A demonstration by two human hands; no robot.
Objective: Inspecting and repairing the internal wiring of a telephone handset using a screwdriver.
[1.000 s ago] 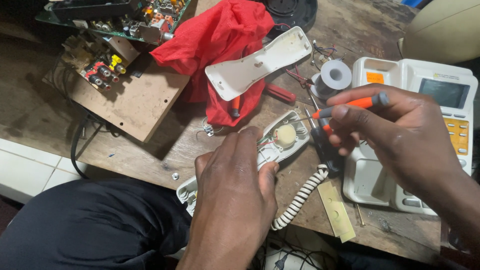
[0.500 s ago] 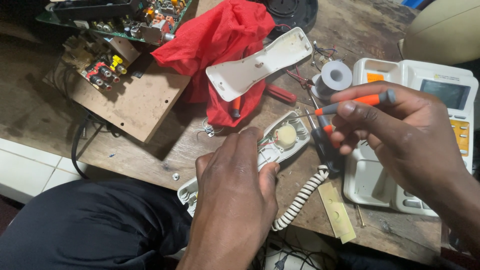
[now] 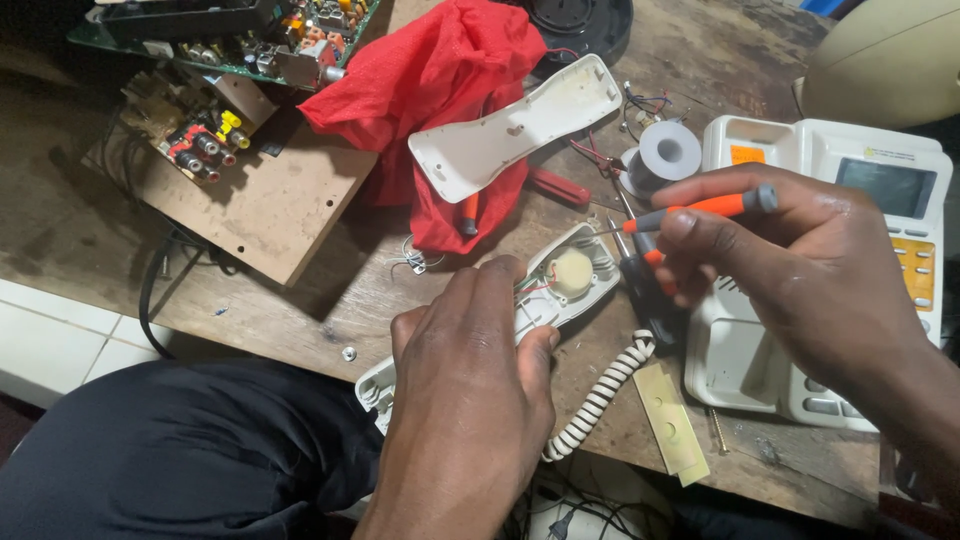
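Note:
My left hand (image 3: 472, 372) presses down on an opened white telephone handset (image 3: 570, 280), whose round cream speaker capsule and thin wires show at its far end. My right hand (image 3: 800, 275) holds a small orange-handled screwdriver (image 3: 700, 208) sideways, its metal tip pointing left just above the handset's speaker end. A second orange tool is tucked under the same fingers. The handset's removed white back cover (image 3: 515, 125) lies on a red cloth (image 3: 440, 90) beyond. A coiled white cord (image 3: 600, 395) runs from the handset toward the table's near edge.
The white telephone base (image 3: 860, 170) with a display and buttons sits at the right under my right hand. A roll of solder wire (image 3: 668, 152), a red-handled tool (image 3: 555, 187), a wooden board (image 3: 260, 200) with circuit boards and a loose screw (image 3: 349, 353) lie on the worn table.
My right hand has shifted slightly right and up with the screwdriver, tilting its handle flatter. My left hand stays on the handset.

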